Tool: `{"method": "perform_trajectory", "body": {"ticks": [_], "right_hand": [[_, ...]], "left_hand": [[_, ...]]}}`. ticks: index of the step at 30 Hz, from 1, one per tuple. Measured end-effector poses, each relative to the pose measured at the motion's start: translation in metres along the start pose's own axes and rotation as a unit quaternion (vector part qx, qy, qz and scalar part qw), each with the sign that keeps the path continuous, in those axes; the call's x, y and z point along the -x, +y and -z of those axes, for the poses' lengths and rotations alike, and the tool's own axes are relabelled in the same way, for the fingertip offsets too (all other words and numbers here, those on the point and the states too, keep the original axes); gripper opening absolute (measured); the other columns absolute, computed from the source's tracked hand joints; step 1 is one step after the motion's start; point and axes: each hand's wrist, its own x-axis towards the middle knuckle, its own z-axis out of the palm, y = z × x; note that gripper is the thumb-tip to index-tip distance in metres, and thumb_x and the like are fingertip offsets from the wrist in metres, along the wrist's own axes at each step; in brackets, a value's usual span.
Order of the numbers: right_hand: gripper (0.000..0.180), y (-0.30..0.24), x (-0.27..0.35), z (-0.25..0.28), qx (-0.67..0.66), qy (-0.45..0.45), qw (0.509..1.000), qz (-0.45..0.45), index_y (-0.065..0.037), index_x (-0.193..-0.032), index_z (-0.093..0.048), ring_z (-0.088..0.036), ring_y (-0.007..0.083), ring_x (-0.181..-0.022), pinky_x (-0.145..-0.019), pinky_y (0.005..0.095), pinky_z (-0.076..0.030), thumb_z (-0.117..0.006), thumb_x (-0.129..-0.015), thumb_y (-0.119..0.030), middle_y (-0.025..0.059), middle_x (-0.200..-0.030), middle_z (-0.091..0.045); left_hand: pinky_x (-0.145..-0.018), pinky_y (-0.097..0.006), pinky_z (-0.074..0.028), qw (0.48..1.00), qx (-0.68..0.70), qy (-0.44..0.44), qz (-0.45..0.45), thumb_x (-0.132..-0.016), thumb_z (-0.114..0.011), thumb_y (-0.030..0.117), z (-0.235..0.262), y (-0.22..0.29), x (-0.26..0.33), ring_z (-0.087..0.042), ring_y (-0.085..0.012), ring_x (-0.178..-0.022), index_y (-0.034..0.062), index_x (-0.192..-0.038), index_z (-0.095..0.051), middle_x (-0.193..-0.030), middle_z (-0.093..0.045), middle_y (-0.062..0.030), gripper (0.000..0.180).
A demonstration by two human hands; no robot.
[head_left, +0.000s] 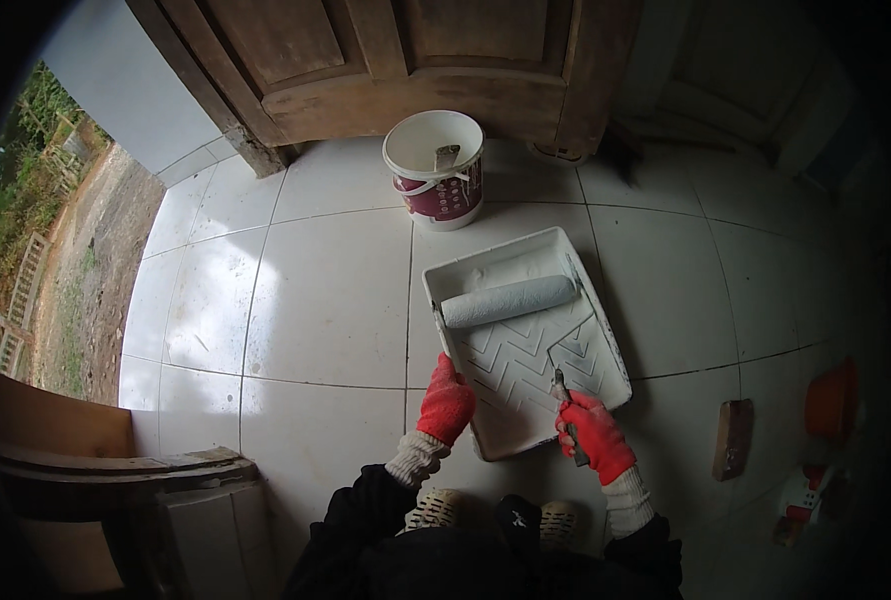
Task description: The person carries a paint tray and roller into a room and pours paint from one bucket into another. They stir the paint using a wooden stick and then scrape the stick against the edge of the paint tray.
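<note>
A white paint tray [617, 372] with a ridged slope lies on the tiled floor in front of me. My left hand [446, 402], in a red glove with a pale knitted cuff, is closed on the tray's left rim. My right hand [595, 436], gloved alike, grips the handle of a paint roller over the tray's near right part. The roller's pale, paint-coated sleeve [510, 300] rests across the tray toward its far end, where white paint shows. Beyond the tray stands a white and maroon bucket [443, 200], with a brush [447, 156] at its inner wall.
A panelled wooden door [415, 95] stands behind the bucket. On the right lie a brown block [733, 440], an orange container [831, 400] and a red and white object [803, 500]. Wooden furniture [115, 465] is at lower left, beside an opening to a dirt path [105, 250].
</note>
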Motion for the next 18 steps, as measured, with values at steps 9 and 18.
{"method": "perform_trajectory", "body": {"ticks": [9,18], "right_hand": [[0.011,-0.019,-0.037,-0.026,0.069,0.005,0.998,0.015,-0.008,-0.08,-0.048,-0.041,0.0087,-0.044,-0.04,0.0254,-0.036,-0.048,-0.087,-0.017,-0.0009,-0.063,-0.046],[0.01,-0.03,-0.012,-0.035,0.108,0.034,0.992,0.058,-0.009,-0.08,-0.048,-0.042,0.0082,-0.045,-0.041,0.0234,-0.038,-0.047,-0.086,-0.016,-0.0018,-0.062,-0.045]], "left_hand": [[-0.085,-0.044,-0.043,0.998,0.063,-0.003,0.026,-0.088,-0.041,0.013,-0.008,-0.011,0.013,-0.051,-0.0438,-0.102,0.0044,-0.128,-0.039,-0.112,-0.054,-0.0258,0.041],[-0.087,-0.041,-0.041,0.994,0.108,0.031,0.006,-0.089,-0.042,0.015,-0.008,-0.009,0.017,-0.051,-0.0411,-0.106,0.005,-0.128,-0.038,-0.113,-0.054,-0.024,0.04]]}}
